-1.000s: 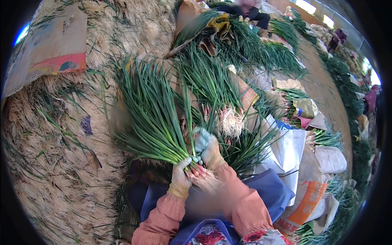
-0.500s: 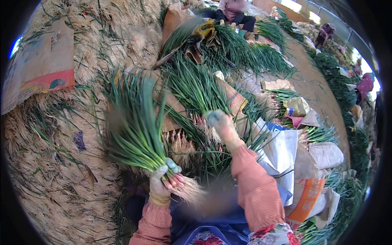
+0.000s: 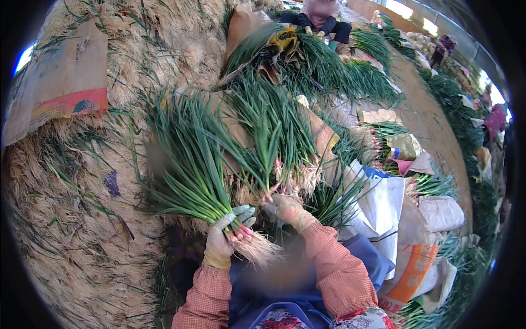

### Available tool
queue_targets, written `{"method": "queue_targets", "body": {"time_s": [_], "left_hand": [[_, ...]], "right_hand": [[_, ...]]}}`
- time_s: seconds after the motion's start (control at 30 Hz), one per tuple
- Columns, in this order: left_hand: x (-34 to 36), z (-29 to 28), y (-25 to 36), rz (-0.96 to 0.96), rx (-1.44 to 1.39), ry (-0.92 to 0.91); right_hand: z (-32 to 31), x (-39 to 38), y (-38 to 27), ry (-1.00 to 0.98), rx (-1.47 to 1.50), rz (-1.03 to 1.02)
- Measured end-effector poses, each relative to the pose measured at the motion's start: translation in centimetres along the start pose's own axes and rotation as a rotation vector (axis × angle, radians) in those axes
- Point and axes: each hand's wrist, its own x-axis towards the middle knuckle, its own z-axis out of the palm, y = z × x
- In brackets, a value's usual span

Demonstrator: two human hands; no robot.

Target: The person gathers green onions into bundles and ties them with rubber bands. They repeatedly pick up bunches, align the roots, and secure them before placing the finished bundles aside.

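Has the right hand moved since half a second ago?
Yes. Judged against the white sacking lying to its right, the right hand has come back toward the person's body and slightly leftward.

Brown floor (image 3: 430, 118), bright windows (image 3: 430, 27) upper right, white glare (image 3: 24, 58) far left

I have drawn the right hand (image 3: 289, 210) back from the spread pile of green onions (image 3: 298, 129), where it reached half a second ago, and it now grips a few stalks (image 3: 268, 193) near their roots; the left hand (image 3: 220, 234), its fingers (image 3: 245, 212) curled before, extends them across the bunch (image 3: 204, 183)
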Motion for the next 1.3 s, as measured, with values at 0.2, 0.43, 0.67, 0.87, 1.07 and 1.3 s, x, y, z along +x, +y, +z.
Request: {"method": "queue_targets", "body": {"time_s": [0.2,0.43,0.67,0.87,1.07,1.3], "left_hand": [[2.1,-1.5,-0.5,-0.071,0.258,-0.091],[1.6,-3.0,-0.7,0.097,0.117,-0.073],[0.3,-3.3,-3.3,0.025,0.212,-0.065],[0.5,-4.1,-3.7,0.037,0.158,-0.006],[-1.1,-4.1,-3.7,-0.065,0.16,-0.057],[-3.2,-4.4,-2.8,-0.077,-0.169,-0.087]], "right_hand": [[-0.4,-3.6,-4.2,0.085,-0.3,-0.228],[-5.1,-3.2,-4.1,-0.245,-0.115,-0.116],[4.2,2.8,-4.2,0.132,0.381,0.021],[6.0,0.6,-4.0,0.26,1.36,0.096],[3.0,0.3,-6.0,0.073,2.032,0.2],[-4.4,2.4,-1.2,0.485,1.189,0.189]]}}
